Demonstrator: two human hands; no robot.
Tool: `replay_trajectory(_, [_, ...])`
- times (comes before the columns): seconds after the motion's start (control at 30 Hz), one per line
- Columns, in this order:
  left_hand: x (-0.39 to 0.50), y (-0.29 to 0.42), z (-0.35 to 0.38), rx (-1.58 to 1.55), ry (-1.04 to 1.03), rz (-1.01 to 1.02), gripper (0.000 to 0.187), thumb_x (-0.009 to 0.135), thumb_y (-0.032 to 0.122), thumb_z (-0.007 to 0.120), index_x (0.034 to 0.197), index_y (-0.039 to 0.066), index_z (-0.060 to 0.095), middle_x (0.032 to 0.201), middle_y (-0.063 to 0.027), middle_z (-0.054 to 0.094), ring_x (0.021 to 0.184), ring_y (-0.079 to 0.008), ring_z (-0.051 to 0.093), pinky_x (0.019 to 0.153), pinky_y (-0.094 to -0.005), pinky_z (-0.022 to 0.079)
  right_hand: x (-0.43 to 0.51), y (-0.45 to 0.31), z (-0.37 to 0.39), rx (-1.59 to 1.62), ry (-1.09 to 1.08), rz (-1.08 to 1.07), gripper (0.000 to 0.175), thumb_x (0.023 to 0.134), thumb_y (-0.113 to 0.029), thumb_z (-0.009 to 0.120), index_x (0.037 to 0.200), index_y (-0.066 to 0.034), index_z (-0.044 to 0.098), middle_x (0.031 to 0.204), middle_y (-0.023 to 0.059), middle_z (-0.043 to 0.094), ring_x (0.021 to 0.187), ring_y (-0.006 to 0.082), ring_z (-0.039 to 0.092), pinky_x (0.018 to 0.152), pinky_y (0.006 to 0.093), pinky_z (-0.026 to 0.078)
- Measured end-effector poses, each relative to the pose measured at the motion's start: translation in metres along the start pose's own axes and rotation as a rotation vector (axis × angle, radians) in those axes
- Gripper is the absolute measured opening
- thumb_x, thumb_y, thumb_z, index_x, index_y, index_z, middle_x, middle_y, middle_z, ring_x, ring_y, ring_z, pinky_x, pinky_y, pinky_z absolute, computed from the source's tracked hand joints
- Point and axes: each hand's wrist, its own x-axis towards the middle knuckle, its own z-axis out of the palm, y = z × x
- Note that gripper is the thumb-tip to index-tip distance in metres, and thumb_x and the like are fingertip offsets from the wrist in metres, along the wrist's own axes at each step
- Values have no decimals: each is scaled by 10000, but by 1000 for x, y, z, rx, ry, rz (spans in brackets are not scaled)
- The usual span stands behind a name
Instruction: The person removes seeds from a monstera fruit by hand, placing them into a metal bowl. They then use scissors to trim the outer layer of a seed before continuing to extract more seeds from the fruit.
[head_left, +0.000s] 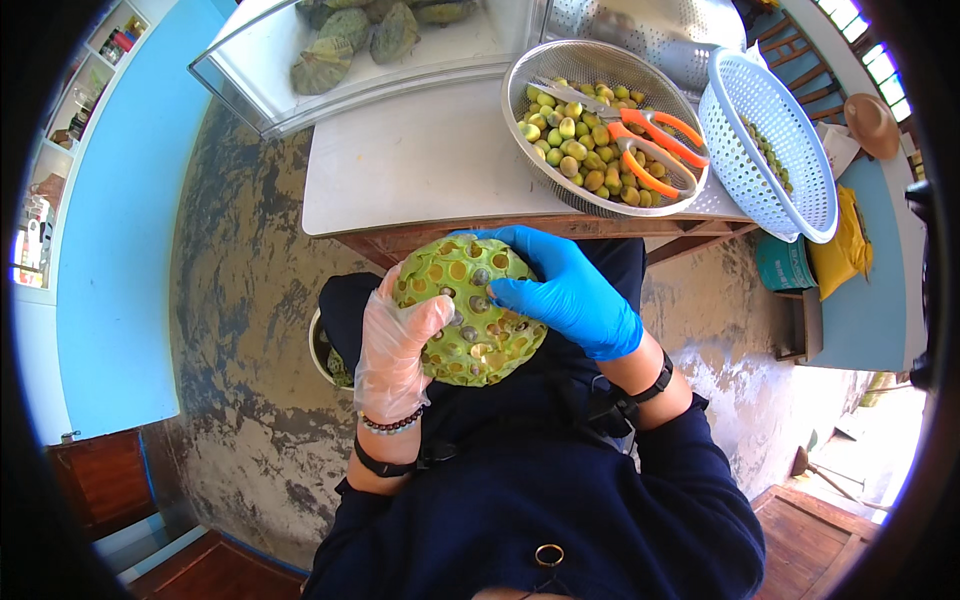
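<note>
A green lotus seed pod (471, 345) is held above my lap, its pitted face turned up. Several of its holes are hollow, while others hold dark seeds. My left hand (396, 345), in a clear plastic glove, grips the pod's left side with the thumb on the face. On the right side, my right hand (562, 292) in a blue glove wraps the far edge, its thumb resting near a seed at the middle. Past the hands, a metal strainer basket (532, 64) holds many green-brown lotus seeds (570, 142). Orange-handled scissors (652, 142) lie open across them.
The strainer stands on a white-topped table (405, 165). Beside it tilts a light-blue plastic colander (802, 150) with small seeds inside. A clear-walled bin (247, 82) at the back holds lotus pods (345, 37). A white bucket (316, 352) stands by my left leg.
</note>
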Motion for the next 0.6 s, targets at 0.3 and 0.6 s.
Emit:
replay_trajectory(0.3, [-9,10,10,326,130,58,432,793,172,760,1113,-66,595,940,-70,678,797,-101,629,740,-243,520,-1,21,10,33,126,28,331,798,-60,618,1120,16,619,951,53,660,853,99,602,779,266,514])
replay_trajectory(0.6, [3,8,-5,160,48,-95,467,798,284,753,1085,-53,606,923,-70,682,789,-115,644,731,-257,531,1,34,7,125,56,99,300,753,6,611,1052,3,616,916,7,635,841,81,567,801,249,495])
